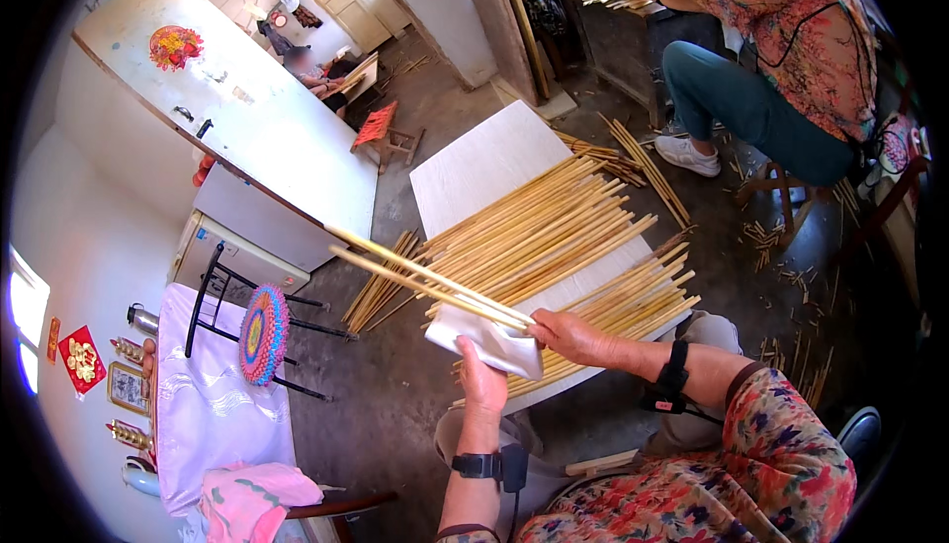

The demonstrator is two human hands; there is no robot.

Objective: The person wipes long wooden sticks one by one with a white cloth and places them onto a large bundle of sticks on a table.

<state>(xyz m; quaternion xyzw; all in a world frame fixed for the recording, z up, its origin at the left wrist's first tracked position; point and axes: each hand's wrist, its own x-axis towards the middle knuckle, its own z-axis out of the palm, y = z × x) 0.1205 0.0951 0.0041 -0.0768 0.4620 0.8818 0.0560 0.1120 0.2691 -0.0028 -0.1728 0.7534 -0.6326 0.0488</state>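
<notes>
In my right hand (574,337) I grip the near ends of two long, pale peeled stalks (422,276), which may be reed or bamboo. They reach up to the left, past the edge of the board. A folded white cloth (485,341) is held in my left hand (483,378), with the thumb on top. The cloth lies against the underside of the stalks near my right hand. Below both hands, a white board (493,154) bears a wide row of similar stalks (526,232). A second bunch of stalks (630,298) lies on its nearer part.
More stalks (382,276) lie on the floor left of the board. At the right, a seated person (786,54) handles stalks on a dark cabinet (615,39). Another person (319,80) sits beyond the doorway. An upturned stool (263,335) rests by a cloth-covered table (215,402).
</notes>
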